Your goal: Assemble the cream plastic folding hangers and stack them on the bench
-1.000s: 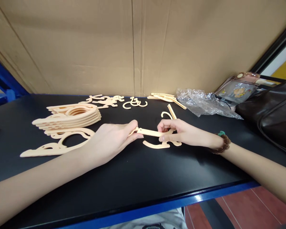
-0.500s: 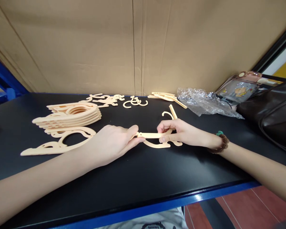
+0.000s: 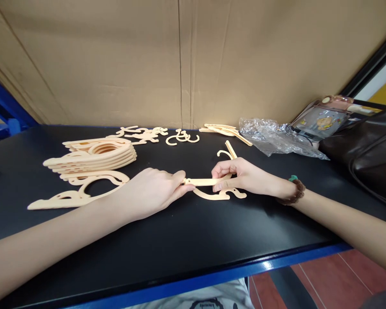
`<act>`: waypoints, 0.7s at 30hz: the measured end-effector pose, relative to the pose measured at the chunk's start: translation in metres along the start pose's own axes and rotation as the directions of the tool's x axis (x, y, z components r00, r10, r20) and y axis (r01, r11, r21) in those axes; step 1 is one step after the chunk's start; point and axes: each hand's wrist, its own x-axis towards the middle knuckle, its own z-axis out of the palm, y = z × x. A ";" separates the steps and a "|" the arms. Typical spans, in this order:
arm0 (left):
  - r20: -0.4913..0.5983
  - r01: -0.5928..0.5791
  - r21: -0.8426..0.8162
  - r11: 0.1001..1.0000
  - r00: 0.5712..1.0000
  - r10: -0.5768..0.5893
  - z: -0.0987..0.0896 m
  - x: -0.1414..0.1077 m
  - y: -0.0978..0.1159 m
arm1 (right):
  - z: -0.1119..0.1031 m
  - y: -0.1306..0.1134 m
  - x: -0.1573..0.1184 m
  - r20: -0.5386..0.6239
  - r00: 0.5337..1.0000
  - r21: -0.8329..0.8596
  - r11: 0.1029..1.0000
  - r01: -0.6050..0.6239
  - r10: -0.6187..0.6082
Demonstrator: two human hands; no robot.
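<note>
Between my hands is a cream plastic hanger arm, held level just above the table. My left hand pinches its left end between thumb and fingers, and the tip there is covered. My right hand is closed on the other end. Close under it lies a curved cream hanger piece; a small hook and a straight bar show behind the right hand, partly hidden by it. Left of my left hand, a folded hanger lies flat before a stack of similar hangers.
Along the back of the black table lie loose curved pieces, hooks and straight bars. Crumpled clear plastic and a dark leather bag are at the right. A cardboard wall stands behind.
My right hand has shifted very slightly left and up, along with the hanger arm. Both hands keep their hold; the rest looks the same.
</note>
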 end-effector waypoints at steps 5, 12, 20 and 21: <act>-0.033 -0.041 0.038 0.998 0.999 0.042 0.001 -0.001 0.000 | 0.001 -0.002 0.000 -0.009 0.999 0.043 0.999 -0.031 0.031; -0.045 -0.079 0.060 0.995 0.996 0.082 0.001 -0.001 0.001 | 0.002 -0.004 0.000 -0.010 0.998 0.076 0.995 -0.069 0.070; -0.082 -0.125 0.110 0.986 0.988 0.134 0.001 -0.003 0.002 | 0.002 -0.003 0.001 0.013 0.999 0.085 0.996 -0.037 0.036; -0.089 -0.125 0.110 0.986 0.987 0.135 0.001 -0.003 0.002 | 0.001 -0.002 0.001 0.016 0.999 0.084 0.996 -0.034 0.033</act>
